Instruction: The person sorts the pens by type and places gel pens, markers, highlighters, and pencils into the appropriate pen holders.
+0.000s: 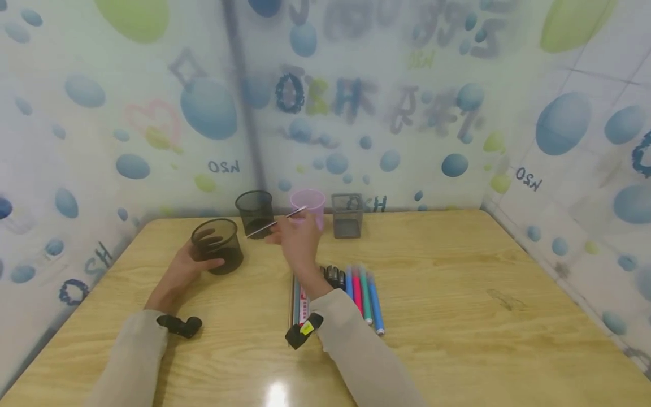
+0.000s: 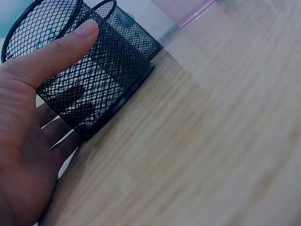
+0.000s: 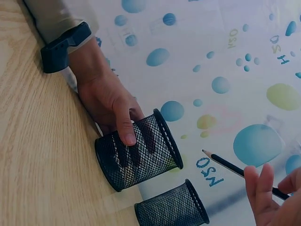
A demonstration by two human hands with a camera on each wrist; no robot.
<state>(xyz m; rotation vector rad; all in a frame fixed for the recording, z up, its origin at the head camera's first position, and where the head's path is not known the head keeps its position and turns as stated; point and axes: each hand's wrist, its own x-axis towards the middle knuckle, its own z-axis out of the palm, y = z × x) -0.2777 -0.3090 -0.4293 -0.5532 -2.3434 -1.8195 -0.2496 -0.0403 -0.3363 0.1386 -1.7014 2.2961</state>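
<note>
My left hand [image 1: 184,270] holds a round black mesh pen cup [image 1: 228,259] by its side, thumb on the near side and fingers around the far side. In the left wrist view the cup [image 2: 110,77] is upright on the table, and its mesh shows the fingers behind it. My right hand [image 1: 301,240] pinches a dark pencil [image 3: 230,165] in the air to the right of that cup. The pencil's sharpened tip points left towards the cup's rim. Behind the pencil stands a second round black mesh cup [image 1: 254,210].
At the back stand a pink cup [image 1: 308,199] and a square dark mesh holder [image 1: 347,219]. Blue, red and green markers [image 1: 367,299] lie in a row at centre, beside several black-ended items [image 1: 333,276], long thin sticks [image 1: 294,302] and a white-and-red item [image 1: 304,305], partly under my right forearm.
</note>
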